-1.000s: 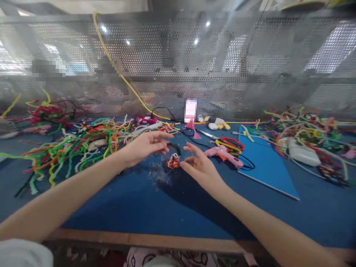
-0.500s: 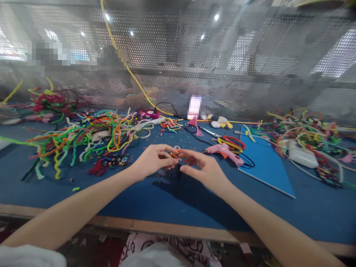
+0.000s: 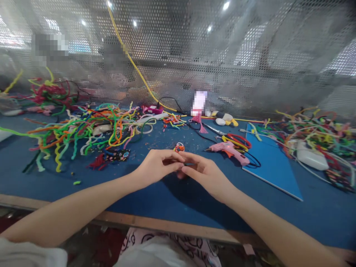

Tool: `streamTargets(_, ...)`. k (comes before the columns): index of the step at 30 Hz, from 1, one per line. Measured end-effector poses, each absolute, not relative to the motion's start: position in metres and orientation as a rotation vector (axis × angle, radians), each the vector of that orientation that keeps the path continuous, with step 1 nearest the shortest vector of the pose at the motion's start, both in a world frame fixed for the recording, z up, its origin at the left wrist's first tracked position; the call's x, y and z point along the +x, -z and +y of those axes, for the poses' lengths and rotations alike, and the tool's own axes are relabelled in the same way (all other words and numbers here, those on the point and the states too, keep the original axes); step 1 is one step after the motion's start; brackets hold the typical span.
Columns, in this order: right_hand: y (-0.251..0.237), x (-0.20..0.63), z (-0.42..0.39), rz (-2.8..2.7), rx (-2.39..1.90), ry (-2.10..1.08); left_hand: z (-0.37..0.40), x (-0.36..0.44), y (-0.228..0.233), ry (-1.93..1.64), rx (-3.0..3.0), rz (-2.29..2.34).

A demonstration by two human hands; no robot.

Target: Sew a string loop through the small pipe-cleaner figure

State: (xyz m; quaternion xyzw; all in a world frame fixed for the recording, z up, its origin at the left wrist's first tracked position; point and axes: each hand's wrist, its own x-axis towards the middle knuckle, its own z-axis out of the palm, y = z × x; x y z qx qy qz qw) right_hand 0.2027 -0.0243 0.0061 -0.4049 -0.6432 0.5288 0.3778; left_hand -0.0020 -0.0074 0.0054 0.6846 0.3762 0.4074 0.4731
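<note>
My left hand and my right hand meet fingertip to fingertip above the blue table, pinching something small between them that I cannot make out. A small multicoloured pipe-cleaner piece shows just above the joined fingertips; whether the fingers touch it is unclear. A dark patterned strip lies left of my left hand.
A big tangle of coloured pipe cleaners covers the left; another pile is on the right. A pink glue gun, scissors, red and yellow rings and a blue sheet lie to the right. A perforated metal screen stands behind.
One second ago my hands were apart with fingers spread around the small coloured piece on the table. They have since come together and closed at the fingertips, nearer to me.
</note>
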Motion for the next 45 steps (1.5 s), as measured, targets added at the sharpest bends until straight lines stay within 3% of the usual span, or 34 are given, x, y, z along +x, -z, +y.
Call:
streamTargets(3,-0.004,0.203,-0.025,-1.691,-1.171,-1.251,-0.010,-0.002,-0.003,-1.000,1.617,0.955)
streamTargets(6,-0.005,0.207,-0.023,-1.858,-1.223,-0.878,-0.009,-0.002,-0.003,-0.975,1.529,1.027)
streamTargets(11,-0.009,0.211,-0.025,-2.068,-1.043,-0.326,-0.008,0.001,-0.004,-0.839,1.376,1.061)
streamTargets(14,-0.011,0.213,-0.026,-2.148,-0.969,-0.161,-0.008,0.003,-0.006,-0.762,1.321,1.044)
streamTargets(19,-0.011,0.214,-0.024,-2.117,-1.027,-0.265,-0.009,0.006,-0.007,-0.750,1.289,0.987)
streamTargets(25,-0.002,0.205,-0.025,-1.940,-1.039,-0.873,-0.010,0.004,-0.006,-0.713,1.287,0.925)
streamTargets(34,-0.012,0.203,-0.032,-1.929,-1.292,-0.745,-0.009,0.006,-0.005,-0.703,1.402,1.030)
streamTargets(41,-0.009,0.198,-0.031,-1.700,-1.277,-1.154,-0.023,0.004,-0.008,-0.739,1.850,0.999)
streamTargets(45,-0.006,0.196,-0.033,-1.706,-1.258,-1.211,-0.016,0.002,-0.018,-0.685,1.883,1.032)
